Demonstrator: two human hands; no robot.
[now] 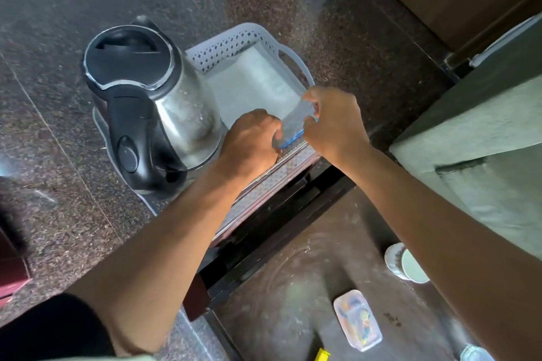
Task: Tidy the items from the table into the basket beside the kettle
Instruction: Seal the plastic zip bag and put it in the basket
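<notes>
Holding a small clear container (293, 123) with a blue edge over the near right corner of the basket (243, 38), both hands meet just above the rim in the head view. The left hand (252, 141) is curled against the container's left end and the right hand (334, 120) pinches its right end, so each is grasping the same thing, neither released. The container's long axis runs from lower left to upper right, roughly along the basket's near wall, and it lies directly between the hands, about equally close to both. The white lining of the basket floor shows bare beyond it, farther from the person, so the coming move is, as I judge it, a short lowering forward and down into that space.

The kettle (152, 102) stands just beside the basket on its left, its steel body touching or nearly touching the basket wall (the left wrist is close to it, so a wide swing that way could knock it).

Lower in the same view, on the dark desk (278, 302) nearer the person, more things wait: a clear lidded box (357, 319) with coloured contents, a white cup (404, 264) partly behind the right forearm, and a yellow item (321, 356) at the bottom edge, too cropped to identify. These lie well apart from the basket.
</notes>
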